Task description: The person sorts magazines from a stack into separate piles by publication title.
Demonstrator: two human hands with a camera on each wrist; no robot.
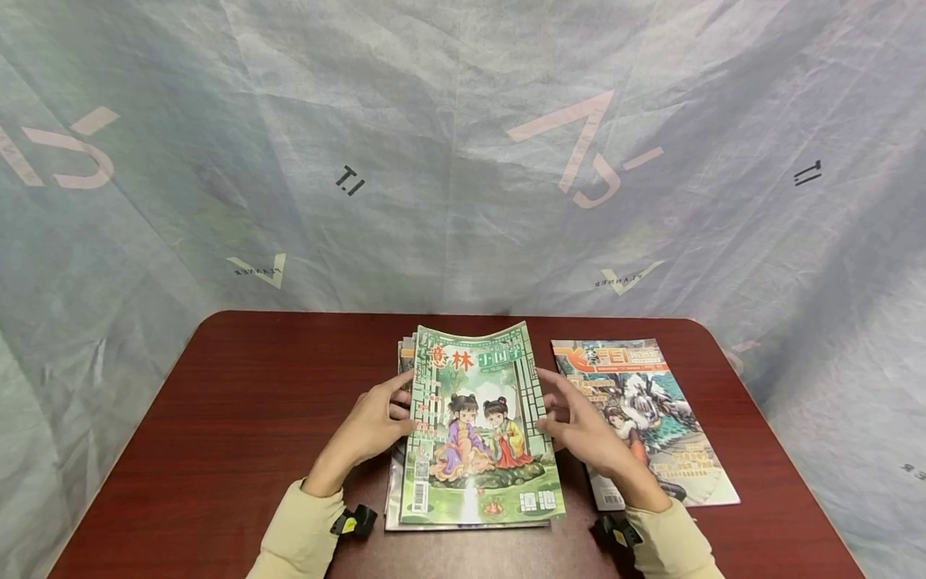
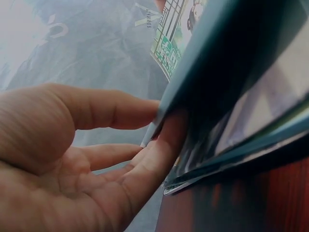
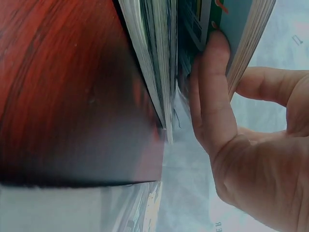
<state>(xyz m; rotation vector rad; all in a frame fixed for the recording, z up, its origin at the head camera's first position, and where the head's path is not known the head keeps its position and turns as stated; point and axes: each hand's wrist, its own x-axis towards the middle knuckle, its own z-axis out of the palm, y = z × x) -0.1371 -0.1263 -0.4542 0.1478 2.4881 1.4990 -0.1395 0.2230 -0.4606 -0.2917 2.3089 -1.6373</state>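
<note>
- Left hand (image 1: 372, 422) pinches the green magazine (image 1: 481, 426) at its nine o'clock edge, thumb on top;
- Right hand (image 1: 579, 418) pinches it at three o'clock, fingers beneath;
- It sits mid-table, raised above the pile (image 1: 393, 503);
- FEI magazine (image 1: 651, 418) lies on the table (image 1: 217, 450) towards three o'clock;
- Curtain (image 1: 434, 201) hangs at twelve.

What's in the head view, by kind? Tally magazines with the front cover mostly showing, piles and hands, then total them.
Magazines with front cover mostly showing: 2, the green magazine and the FEI magazine
Piles: 1, the pile beneath the green magazine; its number of magazines cannot be told
Hands: 2, the left hand and the right hand
Total: 5
</note>
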